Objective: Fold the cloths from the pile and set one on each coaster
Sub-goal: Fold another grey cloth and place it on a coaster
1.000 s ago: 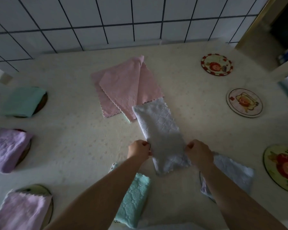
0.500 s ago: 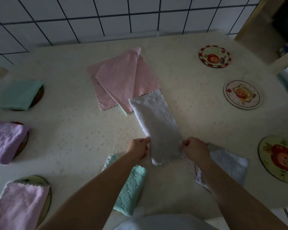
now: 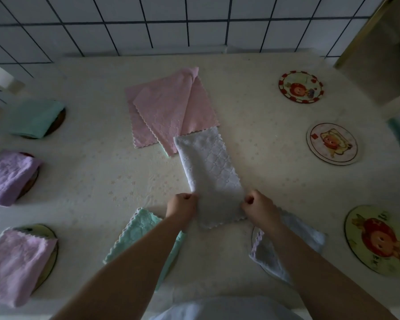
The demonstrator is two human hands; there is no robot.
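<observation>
Your left hand [image 3: 182,206] and right hand [image 3: 259,207] each pinch one long edge of the white cloth [image 3: 209,174], fingers curled over it near its closer end. The cloth lies folded into a narrow strip in the middle of the surface [image 3: 90,181], its long axis running from you toward the wall, tilted slightly left. Its far end overlaps the pink cloths of the pile [image 3: 171,109]. Three coasters [image 3: 332,143] on your right are bare.

Eight cloths [image 3: 209,172], eight coasters [image 3: 300,86].
</observation>
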